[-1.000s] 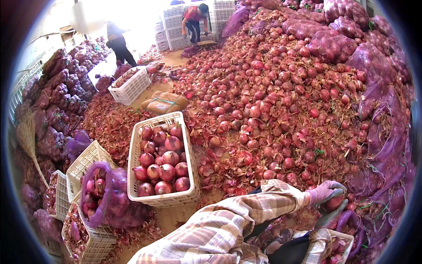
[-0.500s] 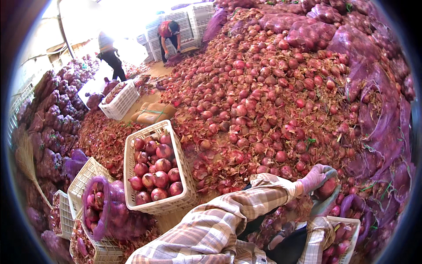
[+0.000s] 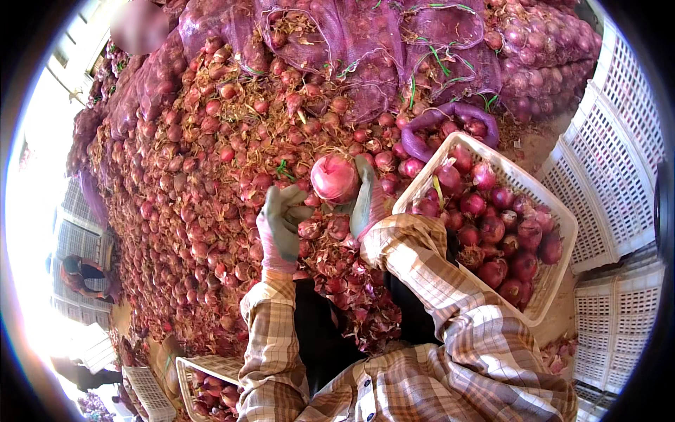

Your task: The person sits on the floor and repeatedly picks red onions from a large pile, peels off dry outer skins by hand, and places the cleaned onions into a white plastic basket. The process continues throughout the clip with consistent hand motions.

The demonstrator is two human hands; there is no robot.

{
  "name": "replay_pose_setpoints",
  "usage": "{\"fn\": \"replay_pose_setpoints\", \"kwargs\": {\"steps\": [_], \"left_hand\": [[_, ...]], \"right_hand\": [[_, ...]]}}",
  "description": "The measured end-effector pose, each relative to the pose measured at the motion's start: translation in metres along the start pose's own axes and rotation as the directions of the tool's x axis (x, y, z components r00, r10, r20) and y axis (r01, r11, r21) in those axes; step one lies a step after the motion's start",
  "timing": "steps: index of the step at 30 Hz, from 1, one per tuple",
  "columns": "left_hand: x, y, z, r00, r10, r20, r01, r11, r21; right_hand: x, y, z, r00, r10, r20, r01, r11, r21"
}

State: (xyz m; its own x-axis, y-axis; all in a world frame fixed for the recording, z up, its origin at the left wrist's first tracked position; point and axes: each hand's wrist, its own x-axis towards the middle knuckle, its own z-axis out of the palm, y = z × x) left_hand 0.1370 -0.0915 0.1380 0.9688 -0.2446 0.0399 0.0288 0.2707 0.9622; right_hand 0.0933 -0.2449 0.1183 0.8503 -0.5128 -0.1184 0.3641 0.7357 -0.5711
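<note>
A large red onion [image 3: 334, 178] is in my right hand [image 3: 365, 200], which wears a grey-palmed pink glove. Its fingers cup the onion from the right side and from below. Just left of the onion is my left hand [image 3: 281, 224], gloved the same way, with curled fingers apart from each other and nothing in them. Both hands are above the spread-out pile of red onions [image 3: 190, 211] and loose skins. Beside my right forearm, a cream plastic crate [image 3: 562, 211] holds many red onions.
A purple mesh bag [image 3: 420, 144] with onions touches the crate's far corner. Full mesh bags [image 3: 541, 53] line the back. White crates [image 3: 601, 176] are stacked at right. Another onion crate [image 3: 184, 373] stands at lower left. A person [image 3: 77, 274] bends at far left.
My view has swung to the right, bringing the right-hand crate fully into sight. My left hand, earlier at the onion, is now apart from it; the onion stays with my right hand.
</note>
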Motion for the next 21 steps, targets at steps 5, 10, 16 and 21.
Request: {"fn": "replay_pose_setpoints", "kwargs": {"steps": [5,10,16,21], "left_hand": [[-0.012,0.004,0.016,0.957,0.071,0.282,-0.103,0.989,0.102],[-0.01,-0.001,0.028,0.898,0.165,0.407,-0.251,0.954,0.167],[-0.009,0.001,0.029,0.9,0.213,0.381,-0.324,0.911,0.256],[-0.009,0.015,0.018,0.912,0.233,0.338,-0.329,0.908,0.261]], "right_hand": [[-0.009,0.002,0.008,0.998,-0.069,-0.011,0.07,0.995,0.068],[0.004,0.021,-0.002,0.964,-0.247,0.101,0.261,0.951,-0.165],[-0.002,0.025,-0.006,0.939,-0.267,0.216,0.321,0.905,-0.279],[-0.02,0.008,0.007,0.887,0.289,0.36,-0.24,0.955,-0.176]]}}
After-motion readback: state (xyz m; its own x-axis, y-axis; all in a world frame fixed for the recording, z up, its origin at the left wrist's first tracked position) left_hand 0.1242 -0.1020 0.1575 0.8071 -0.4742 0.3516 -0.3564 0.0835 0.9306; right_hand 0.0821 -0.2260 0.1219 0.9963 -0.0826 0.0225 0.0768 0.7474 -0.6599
